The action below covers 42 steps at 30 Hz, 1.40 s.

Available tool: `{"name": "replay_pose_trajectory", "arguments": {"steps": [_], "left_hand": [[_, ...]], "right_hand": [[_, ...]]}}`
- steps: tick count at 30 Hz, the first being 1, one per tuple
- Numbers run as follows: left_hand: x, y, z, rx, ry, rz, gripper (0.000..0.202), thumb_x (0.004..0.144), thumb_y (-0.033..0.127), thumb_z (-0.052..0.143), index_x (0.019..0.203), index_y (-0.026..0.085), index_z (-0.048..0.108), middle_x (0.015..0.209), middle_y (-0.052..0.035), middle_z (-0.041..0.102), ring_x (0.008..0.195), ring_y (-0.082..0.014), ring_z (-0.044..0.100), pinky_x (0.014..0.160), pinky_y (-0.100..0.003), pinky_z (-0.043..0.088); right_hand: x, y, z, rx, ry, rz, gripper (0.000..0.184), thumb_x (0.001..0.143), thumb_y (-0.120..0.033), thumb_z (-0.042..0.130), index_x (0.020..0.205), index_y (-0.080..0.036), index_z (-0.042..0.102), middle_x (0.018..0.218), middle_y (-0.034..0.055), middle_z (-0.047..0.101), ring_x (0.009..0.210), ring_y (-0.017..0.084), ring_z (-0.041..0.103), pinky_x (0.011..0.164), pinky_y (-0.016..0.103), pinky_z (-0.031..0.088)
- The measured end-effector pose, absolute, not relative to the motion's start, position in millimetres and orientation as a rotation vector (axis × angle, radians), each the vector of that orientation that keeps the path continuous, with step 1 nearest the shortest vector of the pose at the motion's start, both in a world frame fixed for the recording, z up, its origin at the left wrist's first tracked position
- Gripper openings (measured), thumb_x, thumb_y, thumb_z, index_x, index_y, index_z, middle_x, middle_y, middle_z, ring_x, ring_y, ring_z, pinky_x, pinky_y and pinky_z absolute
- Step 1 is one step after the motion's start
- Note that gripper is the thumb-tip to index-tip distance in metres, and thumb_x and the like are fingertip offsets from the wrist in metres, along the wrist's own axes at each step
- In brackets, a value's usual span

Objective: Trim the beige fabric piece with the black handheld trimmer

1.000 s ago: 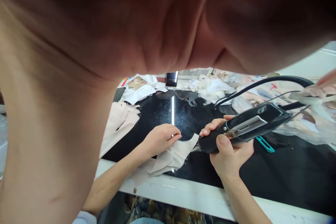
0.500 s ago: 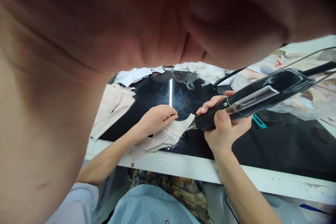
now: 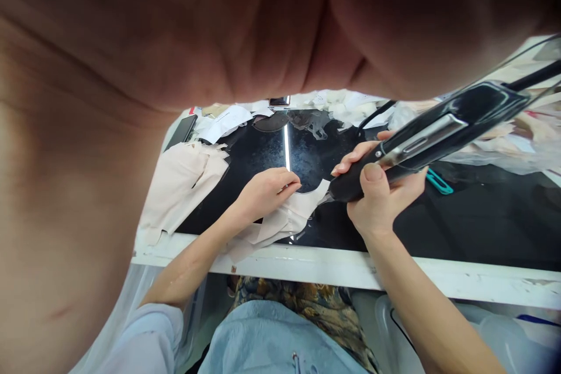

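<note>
My right hand (image 3: 380, 197) is wrapped round a black corded hand tool (image 3: 432, 138) with a silver clip, its tip touching the edge of pale pink fabric pieces (image 3: 284, 221). These pieces lie on the black table top (image 3: 473, 228) near its front edge. My left hand (image 3: 265, 191) presses down on the fabric with the fingers curled together, close to the tool's tip. A large blurred skin-coloured mass fills the top and left of the view and hides much of the table.
A stack of pale fabric (image 3: 182, 184) lies at the left. White scraps and papers (image 3: 228, 120) crowd the far edge, with a phone (image 3: 180, 131) beside them. A teal clip (image 3: 438, 182) sits right of my hand. The table's white front edge (image 3: 394, 274) runs below.
The view has tilted down, so my lap and sleeve show more. Both hands stay on the fabric and tool, with the tool's tip still at the fabric edge.
</note>
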<state>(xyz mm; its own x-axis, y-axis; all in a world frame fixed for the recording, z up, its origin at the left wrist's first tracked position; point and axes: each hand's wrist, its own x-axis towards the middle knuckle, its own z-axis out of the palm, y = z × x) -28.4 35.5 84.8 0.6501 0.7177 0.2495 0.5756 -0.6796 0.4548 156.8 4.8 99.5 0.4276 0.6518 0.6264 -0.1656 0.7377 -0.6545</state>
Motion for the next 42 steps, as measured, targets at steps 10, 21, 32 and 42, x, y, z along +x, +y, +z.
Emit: {"name": "replay_pose_trajectory", "arguments": {"steps": [10,21,32,42], "left_hand": [[-24,15,89,2.633,1.126,0.390,0.025,0.109,0.029,0.050,0.097,0.019,0.069,0.090,-0.0008,0.066,0.087,-0.0179,0.064,0.075,-0.030,0.044],[-23,1,96,2.737,1.256,0.201,0.025,0.109,0.026,0.047,0.094,0.018,0.065,0.093,-0.0022,0.065,0.087,-0.0199,0.063,0.076,-0.033,0.046],[-36,-23,60,2.903,1.209,0.356,0.012,0.103,0.012,0.056,0.094,0.018,0.061,0.092,-0.0023,0.061,0.089,-0.0188,0.060,0.080,-0.031,0.052],[-39,-25,48,2.812,1.192,0.415,0.013,0.104,0.011,0.052,0.099,0.018,0.062,0.100,-0.0041,0.063,0.098,-0.0175,0.063,0.084,-0.027,0.057]], "right_hand": [[166,12,100,-0.560,-1.044,0.467,0.035,0.087,-0.033,0.086,0.114,-0.027,0.065,0.085,-0.0017,0.068,0.059,0.015,0.062,0.055,0.031,0.056],[169,26,100,-0.589,-1.049,0.448,0.036,0.087,-0.037,0.083,0.113,-0.026,0.061,0.083,-0.0029,0.066,0.060,0.015,0.061,0.056,0.032,0.055],[173,32,82,-0.655,-1.030,0.536,0.034,0.088,-0.029,0.082,0.116,-0.025,0.062,0.087,0.0000,0.066,0.066,0.017,0.065,0.063,0.033,0.057],[174,29,77,-0.679,-1.041,0.556,0.038,0.087,-0.032,0.082,0.117,-0.025,0.059,0.088,-0.0015,0.066,0.068,0.016,0.066,0.066,0.034,0.059]]}}
